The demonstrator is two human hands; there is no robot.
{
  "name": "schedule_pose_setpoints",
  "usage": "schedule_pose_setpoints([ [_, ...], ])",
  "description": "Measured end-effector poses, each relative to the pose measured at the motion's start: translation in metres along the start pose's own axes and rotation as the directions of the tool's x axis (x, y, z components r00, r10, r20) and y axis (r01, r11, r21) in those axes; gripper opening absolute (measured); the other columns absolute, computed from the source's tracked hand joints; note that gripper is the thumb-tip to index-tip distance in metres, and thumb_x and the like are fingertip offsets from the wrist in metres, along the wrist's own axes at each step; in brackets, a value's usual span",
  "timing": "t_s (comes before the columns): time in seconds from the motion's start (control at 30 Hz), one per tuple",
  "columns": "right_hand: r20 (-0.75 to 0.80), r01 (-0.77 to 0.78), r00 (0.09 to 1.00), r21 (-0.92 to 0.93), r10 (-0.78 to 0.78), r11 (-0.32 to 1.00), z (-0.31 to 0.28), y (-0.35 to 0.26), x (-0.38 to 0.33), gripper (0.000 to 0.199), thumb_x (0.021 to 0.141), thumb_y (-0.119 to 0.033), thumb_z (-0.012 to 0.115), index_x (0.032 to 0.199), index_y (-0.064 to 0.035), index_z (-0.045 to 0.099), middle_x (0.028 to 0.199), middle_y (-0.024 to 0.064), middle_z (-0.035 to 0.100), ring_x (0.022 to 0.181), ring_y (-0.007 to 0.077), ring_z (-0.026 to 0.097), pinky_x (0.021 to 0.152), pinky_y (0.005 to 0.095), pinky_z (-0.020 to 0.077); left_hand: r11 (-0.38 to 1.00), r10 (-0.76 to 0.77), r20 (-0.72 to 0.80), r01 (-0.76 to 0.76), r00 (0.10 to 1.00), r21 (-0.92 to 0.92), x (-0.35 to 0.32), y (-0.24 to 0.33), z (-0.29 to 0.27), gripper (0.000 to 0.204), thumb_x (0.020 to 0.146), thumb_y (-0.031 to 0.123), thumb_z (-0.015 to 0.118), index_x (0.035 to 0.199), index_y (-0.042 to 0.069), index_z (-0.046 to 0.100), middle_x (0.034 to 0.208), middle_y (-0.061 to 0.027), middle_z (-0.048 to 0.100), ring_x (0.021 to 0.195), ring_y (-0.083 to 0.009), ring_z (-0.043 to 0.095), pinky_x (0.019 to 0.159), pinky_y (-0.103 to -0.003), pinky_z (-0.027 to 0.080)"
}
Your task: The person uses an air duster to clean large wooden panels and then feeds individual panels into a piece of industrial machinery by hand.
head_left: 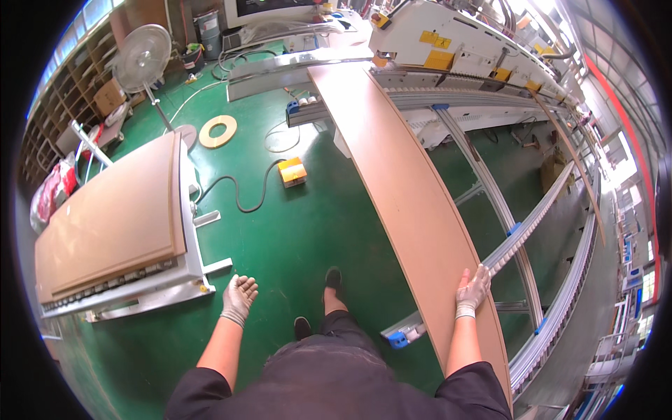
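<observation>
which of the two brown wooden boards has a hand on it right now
The long narrow board on the machine's roller track: the gloved right hand rests on its right edge. The wider board on the cart to the left lies untouched; the left hand hangs open, empty.

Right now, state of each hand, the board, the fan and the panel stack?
Left hand: gloved, open, palm up, holding nothing.
Right hand: gloved, fingers resting on the long board's edge.
Long board: lying flat on the roller conveyor.
Pedestal fan: upright.
Panel stack: flat on its cart.
</observation>
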State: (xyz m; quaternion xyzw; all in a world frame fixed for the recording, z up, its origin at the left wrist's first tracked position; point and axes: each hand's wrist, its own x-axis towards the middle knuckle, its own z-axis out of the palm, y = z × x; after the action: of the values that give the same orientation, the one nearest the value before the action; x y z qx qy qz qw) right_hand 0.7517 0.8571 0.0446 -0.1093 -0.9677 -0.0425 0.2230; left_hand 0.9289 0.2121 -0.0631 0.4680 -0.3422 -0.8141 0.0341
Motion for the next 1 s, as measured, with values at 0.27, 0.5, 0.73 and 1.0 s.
schedule_pose_setpoints([
  [0.27,-0.018,-0.033,0.999,0.088,0.035,0.996,0.043,-0.037,0.082,0.048,0.097,-0.031,0.063,0.132,0.0013,0.057,0.122,0.0243,0.066,0.113,0.0433,0.061,0.101,0.0521,0.0460,0.868,0.006,0.149,-0.080,0.989,0.490,0.055,0.024,0.171,0.030,0.104,0.032,0.053,0.112,0.005,0.062,0.105,-0.0113,0.072,0.096,-0.0232,0.069,0.085,-0.037,0.056],
  [0.5,0.534,-0.383,0.822,0.263,0.197,0.886,0.079,-0.069,0.177,0.074,0.100,-0.064,0.042,0.074,0.0022,0.063,0.072,0.0271,0.058,0.073,0.0462,0.060,0.065,0.0509,0.0448,-0.235,0.663,0.662,-0.743,0.348,0.626,0.185,0.186,0.343,0.035,0.097,0.022,0.061,0.124,0.000,0.059,0.125,-0.0192,0.063,0.119,-0.0398,0.057,0.108,-0.047,0.042],
  [0.73,0.522,-0.497,0.750,0.042,0.405,0.867,0.113,-0.110,0.208,0.091,0.103,-0.068,0.026,0.073,0.0072,0.067,0.074,0.0322,0.063,0.082,0.0489,0.066,0.073,0.0535,0.0480,-0.206,0.601,0.605,-0.630,0.522,0.749,0.310,0.285,0.488,0.056,0.098,0.038,0.058,0.135,-0.004,0.053,0.124,-0.0250,0.065,0.120,-0.0440,0.057,0.107,-0.049,0.042],
  [1.0,0.473,-0.583,0.694,-0.073,0.542,0.809,0.118,-0.142,0.222,0.082,0.103,-0.061,0.037,0.071,0.0094,0.065,0.069,0.0327,0.059,0.074,0.0492,0.061,0.070,0.0549,0.0440,-0.037,0.211,0.706,-0.716,0.676,0.697,0.422,0.300,0.551,0.053,0.105,0.045,0.043,0.093,-0.003,0.063,0.100,-0.0302,0.067,0.098,-0.0455,0.064,0.087,-0.053,0.049],
])
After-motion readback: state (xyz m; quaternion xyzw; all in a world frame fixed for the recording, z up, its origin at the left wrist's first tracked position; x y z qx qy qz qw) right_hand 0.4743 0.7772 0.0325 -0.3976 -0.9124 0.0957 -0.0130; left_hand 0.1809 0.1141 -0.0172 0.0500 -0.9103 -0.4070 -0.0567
